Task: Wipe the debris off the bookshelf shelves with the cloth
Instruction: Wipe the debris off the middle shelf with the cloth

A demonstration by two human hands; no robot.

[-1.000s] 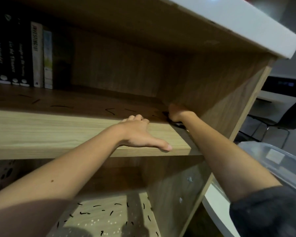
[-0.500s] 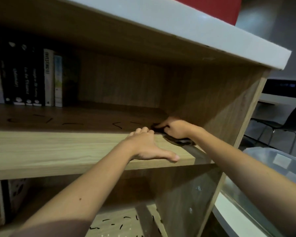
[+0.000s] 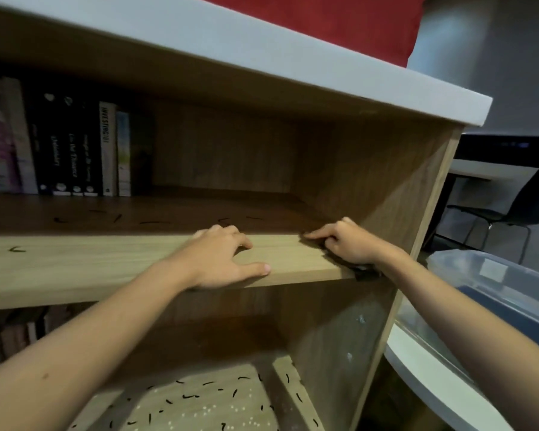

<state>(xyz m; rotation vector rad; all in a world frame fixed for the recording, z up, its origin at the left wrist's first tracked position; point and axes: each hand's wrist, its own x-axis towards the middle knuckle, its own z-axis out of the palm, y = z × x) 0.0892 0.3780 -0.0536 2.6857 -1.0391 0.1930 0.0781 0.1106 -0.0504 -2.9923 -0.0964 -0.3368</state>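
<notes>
A wooden bookshelf fills the view. Its upper shelf [image 3: 84, 259] carries thin black debris strands [image 3: 151, 222] across the dark inner surface, and one strand lies on the front lip. My right hand [image 3: 347, 244] grips a dark cloth [image 3: 363, 270] at the shelf's front right corner, index finger stretched left along the edge; the cloth is mostly hidden under the hand. My left hand [image 3: 223, 258] rests on the front edge, thumb along the lip, fingers over the top. The lower shelf [image 3: 199, 402] is strewn with several black strands and pale specks.
A row of books [image 3: 75, 150] stands at the upper shelf's left. More books sit below at left. A clear plastic bin [image 3: 492, 293] is to the right of the bookshelf, with a dark chair [image 3: 511, 209] behind it. Red fabric lies on the white top.
My right hand with the cloth has pulled forward from the shelf's inner right corner to its front edge. My left hand stays on the lip. The view has tilted upward.
</notes>
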